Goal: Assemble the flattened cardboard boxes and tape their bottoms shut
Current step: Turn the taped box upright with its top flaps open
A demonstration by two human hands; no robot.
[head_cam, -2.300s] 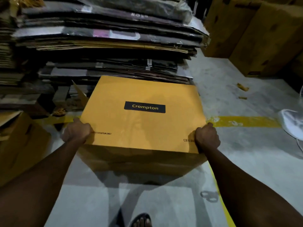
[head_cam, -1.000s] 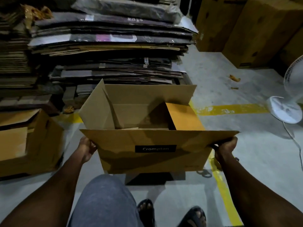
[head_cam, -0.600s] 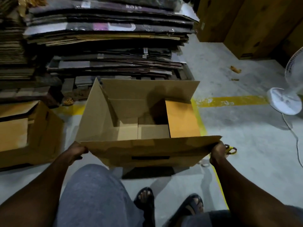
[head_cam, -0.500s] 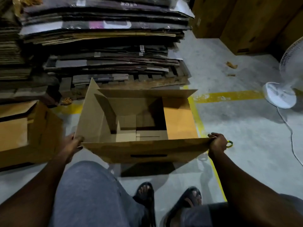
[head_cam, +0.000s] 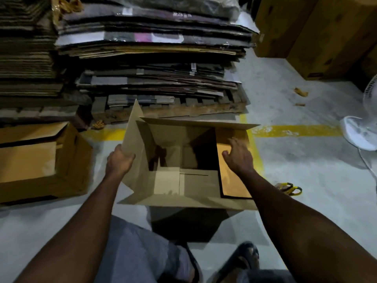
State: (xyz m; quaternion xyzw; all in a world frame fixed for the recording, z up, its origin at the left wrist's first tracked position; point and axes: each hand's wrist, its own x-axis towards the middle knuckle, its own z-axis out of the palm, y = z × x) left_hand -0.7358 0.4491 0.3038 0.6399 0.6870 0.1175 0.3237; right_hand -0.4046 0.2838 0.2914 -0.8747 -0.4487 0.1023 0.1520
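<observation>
Box [head_cam: 183, 201] sits upright on the concrete floor [head_cam: 306, 180], centre of view, top open. Bottom flaps [head_cam: 195, 180] are folded in, seam visible inside; can't tell if taped.

Left hand [head_cam: 119, 162] at the box's 9 o'clock: fingers and thumb clamped on the edge of the left flap [head_cam: 132, 139], which stands up and tilts outward.

Right hand [head_cam: 238, 156] at 3 o'clock: fingers spread, gripping nothing, over the right flap [head_cam: 232, 180], orange face showing. Touching or hovering: can't tell.

Around the box:
- 12 o'clock: stack of flattened cardboard [head_cam: 153, 48].
- 9 o'clock: second box [head_cam: 40, 160], apart from it.
- 4 o'clock: yellow-and-black object [head_cam: 289, 188] on the floor, too small to identify.
- 2 o'clock: white fan [head_cam: 363, 129], by the yellow floor line [head_cam: 295, 130].
- 1 o'clock: big cartons [head_cam: 326, 37], well apart.
</observation>
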